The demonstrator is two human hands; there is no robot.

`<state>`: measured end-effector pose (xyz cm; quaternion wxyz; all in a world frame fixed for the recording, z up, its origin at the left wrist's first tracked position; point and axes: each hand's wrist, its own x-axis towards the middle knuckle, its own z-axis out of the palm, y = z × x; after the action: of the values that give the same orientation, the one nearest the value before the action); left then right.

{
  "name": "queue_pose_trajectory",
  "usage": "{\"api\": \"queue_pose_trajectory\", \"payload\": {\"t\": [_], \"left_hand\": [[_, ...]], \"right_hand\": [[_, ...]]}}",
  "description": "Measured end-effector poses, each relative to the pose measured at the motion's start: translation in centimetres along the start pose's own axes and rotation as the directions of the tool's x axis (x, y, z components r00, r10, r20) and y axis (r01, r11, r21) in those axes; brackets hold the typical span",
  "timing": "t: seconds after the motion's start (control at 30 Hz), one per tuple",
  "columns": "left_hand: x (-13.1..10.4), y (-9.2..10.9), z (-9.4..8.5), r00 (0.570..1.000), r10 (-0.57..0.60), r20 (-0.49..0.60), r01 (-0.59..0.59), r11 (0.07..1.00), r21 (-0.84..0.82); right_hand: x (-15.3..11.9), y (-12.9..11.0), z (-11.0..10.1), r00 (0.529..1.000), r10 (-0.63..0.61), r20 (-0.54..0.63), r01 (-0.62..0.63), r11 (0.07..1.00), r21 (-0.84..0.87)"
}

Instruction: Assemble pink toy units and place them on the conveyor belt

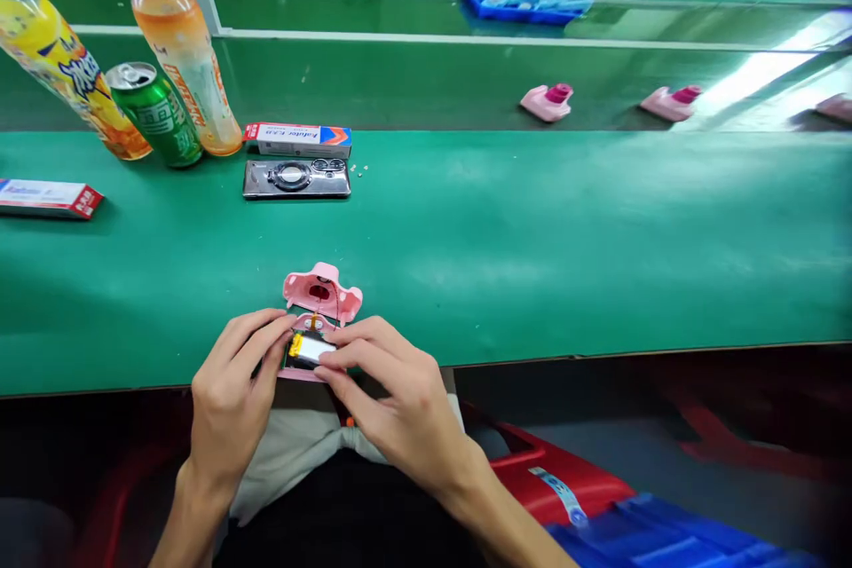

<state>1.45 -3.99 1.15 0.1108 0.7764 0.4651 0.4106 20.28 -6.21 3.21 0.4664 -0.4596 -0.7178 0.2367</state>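
Observation:
A pink shell half lies at the table's front edge with a silver battery wrapped partly in yellow tape inside it. My left hand grips the shell's left side, fingers bent round its edge. From the right, my right hand has its fingertips on the battery's right end and the shell's edge. Just beyond, the other pink shell half stands open, its inner side showing, joined by a thin wire. The fingertips cover part of the shell's right side.
Behind are a phone, a long box, a green can and two bottles. Another box lies left. Pink parts and a blue tray rest on the green surface beyond. A red chair is at lower right.

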Motion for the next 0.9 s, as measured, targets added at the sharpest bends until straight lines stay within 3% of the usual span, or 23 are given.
{"api": "queue_pose_trajectory", "payload": {"t": [0.17,0.4,0.5,0.6,0.67,0.77,0.9], "left_hand": [[-0.3,-0.4,0.7,0.997,0.053,-0.065,-0.05,0.998,0.035],[-0.2,-0.3,0.7,0.999,0.03,-0.032,-0.029,0.999,0.039],[-0.4,-0.3,0.7,1.0,0.003,-0.012,-0.002,1.0,0.015],[-0.7,-0.7,-0.1,0.996,0.001,0.089,0.001,1.0,-0.029],[-0.8,-1.3,-1.1,0.975,0.069,0.213,-0.06,0.997,-0.051],[-0.6,-2.1,-2.4,0.909,0.187,0.373,-0.183,0.982,-0.045],[0.0,-2.6,-2.8,0.885,0.233,0.404,-0.246,0.969,-0.02]], "right_hand": [[-0.4,0.0,0.4,0.995,-0.058,0.085,0.068,0.991,-0.116],[0.1,0.1,0.3,0.976,-0.11,0.186,0.153,0.96,-0.235],[0.2,-0.3,0.3,0.959,-0.102,0.263,0.195,0.913,-0.359],[0.3,-1.2,0.1,0.923,-0.109,0.369,0.305,0.792,-0.53],[0.1,-1.7,0.0,0.914,-0.095,0.394,0.334,0.727,-0.599],[-0.4,-1.8,0.0,0.937,-0.089,0.338,0.305,0.684,-0.663],[-1.5,-0.3,0.5,0.92,-0.205,0.334,0.378,0.692,-0.615]]}}
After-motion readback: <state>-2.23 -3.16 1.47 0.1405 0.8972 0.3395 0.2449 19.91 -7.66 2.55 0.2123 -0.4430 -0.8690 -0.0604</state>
